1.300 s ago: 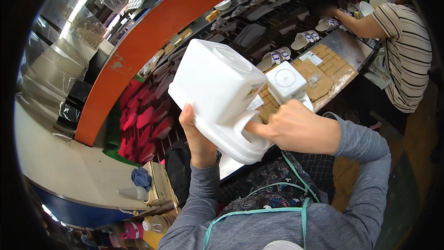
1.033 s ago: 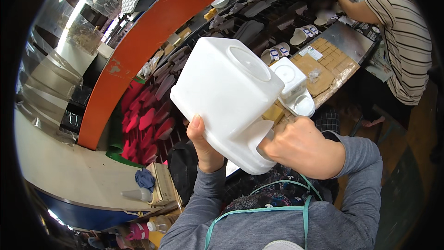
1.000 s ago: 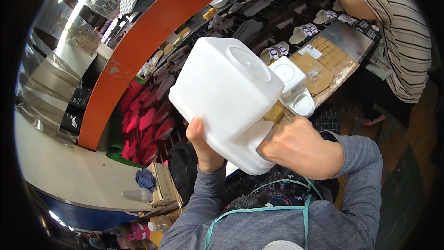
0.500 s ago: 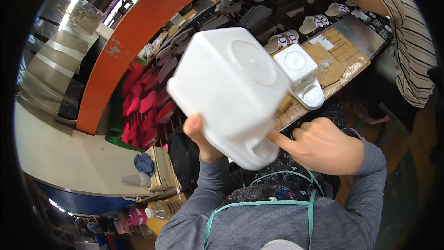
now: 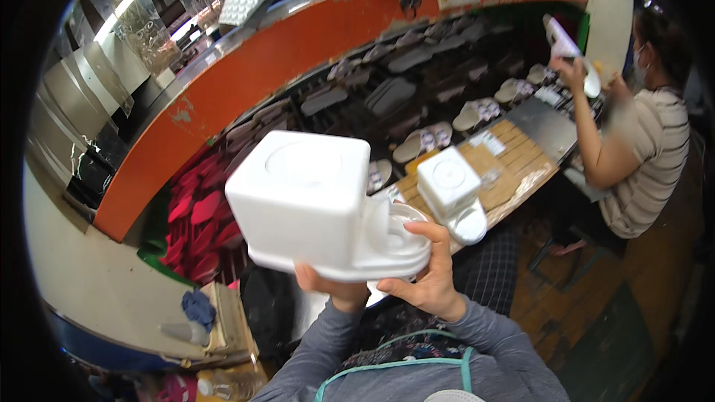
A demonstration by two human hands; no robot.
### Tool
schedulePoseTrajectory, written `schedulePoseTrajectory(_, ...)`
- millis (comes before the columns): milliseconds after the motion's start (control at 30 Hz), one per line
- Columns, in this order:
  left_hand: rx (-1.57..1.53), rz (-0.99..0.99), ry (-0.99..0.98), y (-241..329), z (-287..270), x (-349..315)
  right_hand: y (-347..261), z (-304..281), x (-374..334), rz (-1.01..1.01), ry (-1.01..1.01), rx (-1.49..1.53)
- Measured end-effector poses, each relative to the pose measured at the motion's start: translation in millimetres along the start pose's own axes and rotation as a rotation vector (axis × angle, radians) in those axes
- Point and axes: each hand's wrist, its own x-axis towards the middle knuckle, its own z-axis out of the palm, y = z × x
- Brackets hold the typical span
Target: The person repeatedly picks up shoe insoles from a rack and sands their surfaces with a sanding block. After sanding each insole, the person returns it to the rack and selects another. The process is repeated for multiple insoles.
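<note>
In front of me I hold a large white plastic vessel (image 5: 298,201), with a boxy tank at one end and a low round cup at the other. A ring-shaped recess shows in the tank's top. My left hand (image 5: 335,285) grips it from below, fingers partly hidden under the base. The cup end is pinched by my right hand (image 5: 430,272), with fingers over the rim and thumb underneath. Beyond it, a smaller white vessel of the same shape (image 5: 449,179) stands on the work table (image 5: 514,138).
Sandals (image 5: 423,141) line the table's far edge, before a dark rack of shoe parts (image 5: 391,97). Red shoe pieces (image 5: 201,208) hang at the left below an orange beam (image 5: 246,63). On the right, a co-worker (image 5: 644,141) sits holding a white-soled shoe (image 5: 564,43).
The large vessel has turned from tilted to nearly upright, its cup now facing right. My right hand has shifted from pointing at its lower edge to gripping the cup. My view has swung upward.
</note>
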Motion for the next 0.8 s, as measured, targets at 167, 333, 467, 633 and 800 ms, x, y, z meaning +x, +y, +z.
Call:
schedulePoseTrajectory(167, -0.984, -0.273, -0.124, 29.2, 31.1, 18.6, -9.6, -32.7, 26.4, -0.283, 0.181, -0.182)
schedulePoseTrajectory(333, -0.985, -0.197, -0.173, 42.5, 34.9, 50.8, -34.2, -91.1, 112.9, -0.468, 0.513, -0.248)
schedulePoseTrajectory(467, -1.087, -0.155, -0.056, 25.2, 14.6, 67.3, -52.6, -125.8, 212.8, -0.645, 0.498, -0.176)
schedulePoseTrajectory(633, -1.031, -0.155, 0.058, 7.4, -5.5, 79.1, -55.2, -113.8, 257.3, -0.581, 0.397, -0.398)
schedulePoseTrajectory(800, -0.977, -0.163, 0.145, -1.8, -10.8, 94.3, -37.0, -74.4, 299.4, -0.545, 0.218, -0.445)
